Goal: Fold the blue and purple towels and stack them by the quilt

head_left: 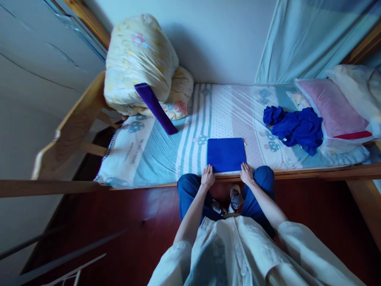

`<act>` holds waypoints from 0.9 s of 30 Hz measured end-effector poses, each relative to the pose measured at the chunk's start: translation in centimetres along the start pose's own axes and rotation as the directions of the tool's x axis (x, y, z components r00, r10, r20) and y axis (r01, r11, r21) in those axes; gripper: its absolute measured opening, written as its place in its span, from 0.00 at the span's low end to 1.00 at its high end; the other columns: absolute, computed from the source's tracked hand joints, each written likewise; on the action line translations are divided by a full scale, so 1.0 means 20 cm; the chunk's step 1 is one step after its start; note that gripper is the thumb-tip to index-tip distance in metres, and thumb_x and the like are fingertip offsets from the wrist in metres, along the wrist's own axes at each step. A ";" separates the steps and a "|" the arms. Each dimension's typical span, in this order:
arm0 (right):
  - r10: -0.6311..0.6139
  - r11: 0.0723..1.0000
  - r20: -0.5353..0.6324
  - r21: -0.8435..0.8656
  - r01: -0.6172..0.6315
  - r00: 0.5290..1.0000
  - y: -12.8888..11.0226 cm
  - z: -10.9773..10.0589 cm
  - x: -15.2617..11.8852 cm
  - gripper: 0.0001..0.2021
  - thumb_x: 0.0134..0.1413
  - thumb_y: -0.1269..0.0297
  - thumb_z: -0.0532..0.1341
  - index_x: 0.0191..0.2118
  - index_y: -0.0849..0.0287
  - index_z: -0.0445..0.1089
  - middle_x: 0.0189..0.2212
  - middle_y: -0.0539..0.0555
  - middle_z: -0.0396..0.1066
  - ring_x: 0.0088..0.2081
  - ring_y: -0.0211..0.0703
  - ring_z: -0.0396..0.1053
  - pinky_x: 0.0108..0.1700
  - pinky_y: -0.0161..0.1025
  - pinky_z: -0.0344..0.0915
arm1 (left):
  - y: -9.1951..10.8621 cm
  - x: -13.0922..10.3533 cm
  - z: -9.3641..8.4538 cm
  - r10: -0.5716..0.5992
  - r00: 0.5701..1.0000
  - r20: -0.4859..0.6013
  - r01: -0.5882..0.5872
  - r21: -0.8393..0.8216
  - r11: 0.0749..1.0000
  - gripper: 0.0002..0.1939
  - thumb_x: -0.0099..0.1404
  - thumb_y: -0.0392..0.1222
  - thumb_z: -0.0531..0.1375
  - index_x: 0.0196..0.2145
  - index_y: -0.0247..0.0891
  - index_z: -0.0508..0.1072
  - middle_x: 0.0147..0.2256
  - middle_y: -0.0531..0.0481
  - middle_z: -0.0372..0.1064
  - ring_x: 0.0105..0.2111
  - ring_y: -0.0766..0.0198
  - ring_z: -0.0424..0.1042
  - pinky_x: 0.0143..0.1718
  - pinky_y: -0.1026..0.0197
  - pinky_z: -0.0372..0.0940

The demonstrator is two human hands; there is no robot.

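Blue and flat, a rectangular panel (226,154) lies before us at the near edge of the patterned bed (222,105); our left hand (207,176) touches its near left corner and our right hand (247,173) its near right corner; on both, the fingers sit close together, though whether they pinch the panel or merely rest on it, we cannot tell; to our left, a purple strip (156,109) slants from the floral quilt (138,55) down onto the sheet; to our right, a crumpled blue cloth (297,128) lies beside a pink pillow (333,105).
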State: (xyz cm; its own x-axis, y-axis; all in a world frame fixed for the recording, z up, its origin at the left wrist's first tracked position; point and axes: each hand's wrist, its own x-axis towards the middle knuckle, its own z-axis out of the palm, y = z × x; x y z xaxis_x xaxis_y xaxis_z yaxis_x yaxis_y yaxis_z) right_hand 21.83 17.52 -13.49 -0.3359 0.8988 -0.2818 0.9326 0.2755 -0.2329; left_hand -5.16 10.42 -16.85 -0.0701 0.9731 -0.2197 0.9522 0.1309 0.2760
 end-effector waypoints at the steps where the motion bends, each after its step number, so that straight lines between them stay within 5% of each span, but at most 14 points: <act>1: -0.007 1.000 0.007 -0.015 0.008 1.000 0.00 -0.01 0.01 0.31 0.62 0.73 0.55 0.71 0.67 0.59 0.71 0.66 0.56 0.72 0.52 0.53 0.68 0.50 0.57 | -0.01 0.02 0.00 0.003 1.000 0.026 -0.004 0.025 1.000 0.35 0.65 0.32 0.51 0.69 0.20 0.58 0.69 0.26 0.53 0.72 0.45 0.51 0.72 0.44 0.48; 8: 0.012 0.994 0.094 -0.113 -0.001 0.995 -0.01 -0.11 0.12 0.26 0.62 0.81 0.52 0.63 0.66 0.69 0.64 0.67 0.67 0.66 0.50 0.63 0.66 0.44 0.58 | -0.02 0.10 0.01 0.033 0.995 0.097 -0.044 0.116 0.992 0.33 0.66 0.25 0.49 0.68 0.21 0.61 0.65 0.22 0.61 0.68 0.44 0.60 0.67 0.43 0.56; 14: 0.098 0.978 0.182 -0.200 -0.061 0.978 -0.04 -0.20 0.14 0.24 0.69 0.78 0.47 0.64 0.62 0.68 0.56 0.69 0.73 0.59 0.52 0.70 0.60 0.44 0.61 | 0.00 0.16 -0.03 0.024 0.993 0.114 -0.040 0.141 0.989 0.29 0.67 0.23 0.50 0.64 0.26 0.67 0.59 0.25 0.67 0.62 0.46 0.67 0.64 0.44 0.61; 27: 0.132 0.987 0.203 -0.117 -0.110 0.970 -0.06 -0.26 -0.04 0.20 0.69 0.76 0.50 0.56 0.60 0.75 0.50 0.65 0.77 0.56 0.49 0.73 0.58 0.41 0.64 | 0.07 -0.06 -0.13 -0.039 0.988 0.148 0.016 0.155 0.988 0.24 0.68 0.25 0.50 0.59 0.27 0.71 0.53 0.28 0.71 0.53 0.50 0.73 0.54 0.52 0.67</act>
State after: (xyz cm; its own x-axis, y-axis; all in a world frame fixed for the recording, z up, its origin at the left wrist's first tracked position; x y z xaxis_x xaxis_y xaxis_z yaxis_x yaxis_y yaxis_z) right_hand 21.64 18.32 -8.09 -0.2294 0.8390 -0.4935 0.9729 0.2131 -0.0899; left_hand -4.54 10.00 -13.77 -0.0623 0.9285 -0.3661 0.9856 0.1150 0.1240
